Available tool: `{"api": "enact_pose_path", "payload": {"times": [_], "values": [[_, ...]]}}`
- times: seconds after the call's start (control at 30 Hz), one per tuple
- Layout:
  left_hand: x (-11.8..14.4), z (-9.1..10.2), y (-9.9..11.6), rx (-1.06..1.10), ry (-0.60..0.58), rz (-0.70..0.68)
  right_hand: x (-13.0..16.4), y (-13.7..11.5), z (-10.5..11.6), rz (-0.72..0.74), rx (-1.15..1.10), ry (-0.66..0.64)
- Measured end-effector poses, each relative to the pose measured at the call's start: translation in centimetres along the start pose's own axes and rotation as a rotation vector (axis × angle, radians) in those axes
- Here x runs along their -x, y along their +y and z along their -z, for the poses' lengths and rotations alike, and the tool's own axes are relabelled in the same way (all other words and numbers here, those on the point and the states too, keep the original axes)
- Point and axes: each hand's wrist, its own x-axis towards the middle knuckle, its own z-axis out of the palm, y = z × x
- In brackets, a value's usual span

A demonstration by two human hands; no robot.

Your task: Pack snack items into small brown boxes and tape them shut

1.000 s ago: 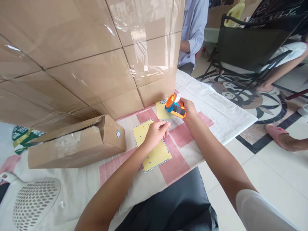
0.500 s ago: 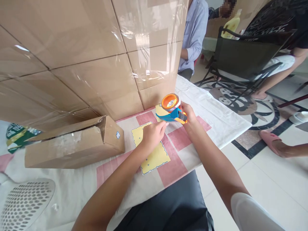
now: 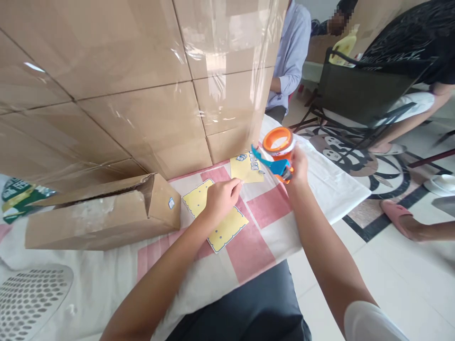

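Observation:
My right hand (image 3: 299,166) grips an orange and blue tape dispenser (image 3: 278,166) loaded with a roll, holding it over the far right part of the table. My left hand (image 3: 221,198) is closed in a pinch above a yellow sheet with a wavy blue border (image 3: 229,228), covering part of it. A tiny pale bit shows at its fingertips, too small to name. Just beyond those fingertips lies a second yellow sheet (image 3: 252,174) with small blue drawings. Both sheets lie on a pink and white checked tablecloth (image 3: 249,251).
Stacked cartons (image 3: 138,128) under clear wrap stand behind the sheets. A long open-flapped cardboard box (image 3: 103,220) lies to the left, near a white perforated chair back (image 3: 31,298). Another person in a blue shirt (image 3: 293,52) and one on a dark chair (image 3: 362,90) sit beyond.
My right hand has moved the tape dispenser right and away from my left hand, uncovering the far yellow sheet. My left hand has barely moved and stays pinched.

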Motion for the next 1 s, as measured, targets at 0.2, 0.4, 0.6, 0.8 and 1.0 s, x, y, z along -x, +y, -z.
{"api": "enact_pose_path", "payload": {"times": [0.2,0.4,0.6,0.8,1.0], "values": [[0.9,0.0,-1.0,0.108,-0.042,0.012,1.3,2.4,-1.3,0.075,-0.070,0.031],[0.5,1.4,-0.6,0.241,-0.051,0.037,1.0,4.4,-1.6,0.031,0.354,-0.110],[1.7,3.4,0.6,0.276,-0.054,0.038,3.6,-0.8,-1.7,0.122,0.400,-0.060],[5.2,5.7,1.8,0.303,-0.025,0.077,9.6,-6.8,-5.5,0.121,0.103,-0.715],[9.8,11.8,2.4,0.603,0.063,0.459,10.1,-10.0,-12.1,0.088,0.021,-0.753]]}}
